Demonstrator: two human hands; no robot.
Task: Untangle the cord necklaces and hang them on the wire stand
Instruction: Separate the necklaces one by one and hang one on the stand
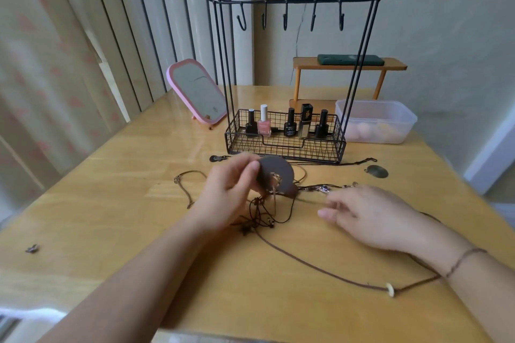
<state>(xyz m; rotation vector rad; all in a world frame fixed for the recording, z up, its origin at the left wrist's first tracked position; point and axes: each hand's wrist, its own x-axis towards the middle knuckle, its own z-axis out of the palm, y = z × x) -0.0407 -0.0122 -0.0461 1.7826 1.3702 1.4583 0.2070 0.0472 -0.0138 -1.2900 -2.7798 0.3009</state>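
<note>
1 head-worn camera looks forward and down across the table [111, 203], wide-angle, close over the hands [228, 189] at the near edge. It faces the wire stand [287, 131] and the wall behind. No 2nd view exists.

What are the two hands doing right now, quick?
Left hand: pinches the brown crescent pendant, lifted above the tangled cords.
Right hand: open, fingers relaxed, holding nothing that shows.

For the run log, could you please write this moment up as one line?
left hand: grips brown crescent pendant | right hand: open, over cords | wire stand hooks: bare | stage: untangling
</note>
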